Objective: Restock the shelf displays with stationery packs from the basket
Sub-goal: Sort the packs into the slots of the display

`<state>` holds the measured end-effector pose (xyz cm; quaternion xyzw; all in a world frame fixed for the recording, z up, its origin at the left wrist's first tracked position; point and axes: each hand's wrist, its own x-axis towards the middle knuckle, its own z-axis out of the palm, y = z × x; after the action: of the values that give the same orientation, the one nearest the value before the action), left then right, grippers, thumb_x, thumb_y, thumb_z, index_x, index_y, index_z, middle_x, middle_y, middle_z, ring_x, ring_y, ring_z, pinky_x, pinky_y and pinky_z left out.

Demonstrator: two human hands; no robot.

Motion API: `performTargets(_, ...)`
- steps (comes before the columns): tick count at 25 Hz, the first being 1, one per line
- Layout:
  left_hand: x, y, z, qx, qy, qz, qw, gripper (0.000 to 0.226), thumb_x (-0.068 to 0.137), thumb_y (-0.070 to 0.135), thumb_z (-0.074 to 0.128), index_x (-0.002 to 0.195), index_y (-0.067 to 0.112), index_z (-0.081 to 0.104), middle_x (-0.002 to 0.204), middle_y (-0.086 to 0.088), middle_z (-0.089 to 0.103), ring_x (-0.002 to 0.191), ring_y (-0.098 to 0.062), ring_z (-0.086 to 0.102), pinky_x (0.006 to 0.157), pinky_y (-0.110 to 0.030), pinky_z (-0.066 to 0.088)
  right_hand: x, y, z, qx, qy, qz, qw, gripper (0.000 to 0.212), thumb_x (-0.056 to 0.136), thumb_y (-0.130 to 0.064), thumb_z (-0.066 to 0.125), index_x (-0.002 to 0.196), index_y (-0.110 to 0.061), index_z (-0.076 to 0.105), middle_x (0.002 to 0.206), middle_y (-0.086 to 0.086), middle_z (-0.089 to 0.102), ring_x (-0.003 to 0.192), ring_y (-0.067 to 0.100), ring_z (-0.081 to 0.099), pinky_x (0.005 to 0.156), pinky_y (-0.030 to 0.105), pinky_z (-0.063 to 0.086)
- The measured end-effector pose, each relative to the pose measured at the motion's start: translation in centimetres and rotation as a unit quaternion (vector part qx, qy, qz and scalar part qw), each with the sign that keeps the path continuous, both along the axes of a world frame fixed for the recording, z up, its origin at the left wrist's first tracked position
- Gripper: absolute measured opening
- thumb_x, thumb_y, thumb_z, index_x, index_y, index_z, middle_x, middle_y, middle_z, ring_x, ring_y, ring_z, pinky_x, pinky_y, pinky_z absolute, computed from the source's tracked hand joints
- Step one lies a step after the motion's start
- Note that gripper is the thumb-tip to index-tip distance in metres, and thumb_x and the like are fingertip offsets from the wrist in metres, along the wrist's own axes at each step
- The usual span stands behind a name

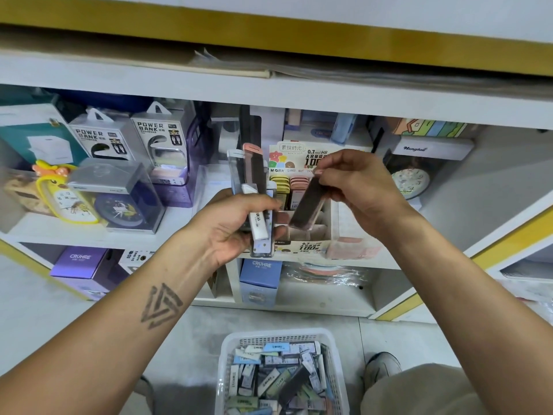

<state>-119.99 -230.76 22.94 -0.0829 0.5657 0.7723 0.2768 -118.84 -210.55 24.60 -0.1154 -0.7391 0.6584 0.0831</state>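
Observation:
My left hand (236,226) grips a bundle of slim stationery packs (254,178), some clear and one dark with a pink cap, held upright in front of the shelf. My right hand (356,181) pinches the pink-capped top of a single dark pack (308,205), which hangs tilted with its lower end inside the cardboard lead display box (302,244) on the middle shelf. That box holds rows of green and pink packs at its back. On the floor below stands a white plastic basket (227,363) filled with several mixed packs.
Power bank boxes (161,139) and alarm clocks (71,199) fill the shelf to the left. A white clock (411,182) and a white box sit to the right. Purple and blue boxes (260,280) stand on the lower shelf. My knee and shoe (383,366) are beside the basket.

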Motion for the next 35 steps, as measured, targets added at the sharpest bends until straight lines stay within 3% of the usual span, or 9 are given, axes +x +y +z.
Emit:
performTargets(3,-0.4,-0.6,0.1,-0.031,-0.002,0.041,0.999,0.013,0.077,-0.011,0.069,0.088,-0.005,0.065,0.072,-0.022,0.070,0.068,-0.032,0.073,0.059,-0.041,0.060,0.2,1.0,0.3,0.136,0.021,0.002,0.991,0.011,0.082,0.002,0.071,0.089,-0.006,0.071,0.078,0.002,0.067,0.050,0.010,0.061,0.049,0.018,0.045)
performTargets(6,-0.2,-0.7,0.3,-0.032,-0.009,0.038,0.999,0.018,0.076,-0.014,0.067,0.093,-0.007,0.063,0.070,-0.024,0.068,0.065,-0.031,0.072,0.057,-0.040,0.059,0.4,1.3,0.0,0.225,0.009,0.022,0.974,0.017,0.079,-0.017,0.084,0.091,-0.016,0.073,0.083,-0.003,0.073,0.068,0.011,0.072,0.062,0.025,0.052)
performTargets(11,0.0,-0.5,0.3,-0.027,-0.017,0.027,0.999,0.020,0.077,-0.014,0.066,0.096,-0.007,0.062,0.070,-0.023,0.066,0.062,-0.029,0.071,0.057,-0.040,0.060,-0.2,1.1,-1.1,0.304,0.067,0.009,0.950,0.015,0.088,-0.013,0.073,0.102,-0.018,0.073,0.100,-0.003,0.073,0.084,0.012,0.074,0.085,0.040,0.059)
performTargets(18,0.2,-0.3,0.2,-0.024,-0.017,-0.017,0.999,0.023,0.077,-0.014,0.065,0.098,-0.005,0.064,0.071,-0.020,0.067,0.064,-0.028,0.070,0.059,-0.039,0.060,-0.6,0.1,-2.4,0.391,0.172,0.026,0.904,0.014,0.091,-0.006,0.065,0.098,-0.014,0.074,0.094,0.000,0.068,0.075,0.015,0.070,0.077,0.037,0.059)
performTargets(21,0.4,-0.1,0.1,-0.015,-0.012,-0.054,0.998,0.021,0.079,-0.013,0.063,0.099,-0.006,0.066,0.079,-0.021,0.068,0.068,-0.029,0.071,0.063,-0.041,0.061,-0.5,-0.3,-2.9,0.491,0.179,0.028,0.852,0.010,0.091,-0.009,0.067,0.099,-0.014,0.072,0.093,0.001,0.071,0.070,0.017,0.063,0.069,0.034,0.056)
performTargets(24,0.6,0.0,-0.1,-0.014,0.000,-0.075,0.997,0.018,0.081,-0.013,0.059,0.095,-0.007,0.068,0.081,-0.022,0.070,0.070,-0.032,0.072,0.065,-0.043,0.062,-0.2,-0.6,-2.9,0.541,0.188,0.035,0.819,0.015,0.093,-0.008,0.063,0.098,-0.008,0.077,0.104,0.004,0.073,0.087,0.024,0.068,0.076,0.037,0.057)
performTargets(27,0.6,0.1,-0.1,-0.001,0.004,-0.090,0.996,0.021,0.080,-0.015,0.059,0.095,-0.006,0.070,0.083,-0.024,0.070,0.075,-0.035,0.072,0.066,-0.044,0.061,0.0,-1.2,-1.9,0.344,0.127,0.035,0.930,0.013,0.095,-0.018,0.066,0.095,-0.018,0.079,0.096,-0.004,0.077,0.076,0.002,0.067,0.072,0.017,0.051)
performTargets(29,0.6,0.1,-0.2,0.005,0.004,-0.092,0.996,0.022,0.079,-0.017,0.058,0.093,-0.006,0.071,0.084,-0.025,0.071,0.077,-0.037,0.073,0.067,-0.045,0.061,0.2,-1.5,-1.0,0.144,0.030,0.089,0.985,0.011,0.092,-0.026,0.071,0.091,-0.018,0.077,0.083,0.001,0.077,0.063,0.009,0.065,0.060,0.023,0.050)
performTargets(35,0.5,0.7,-0.2,-0.003,-0.003,-0.070,0.998,0.037,0.077,-0.016,0.058,0.112,-0.007,0.066,0.111,-0.030,0.069,0.104,-0.042,0.068,0.090,-0.057,0.054,0.7,-0.8,-0.1,0.071,-0.013,0.131,0.989,0.014,0.082,0.003,0.076,0.095,0.000,0.074,0.081,0.021,0.074,0.061,0.021,0.064,0.056,0.025,0.054)
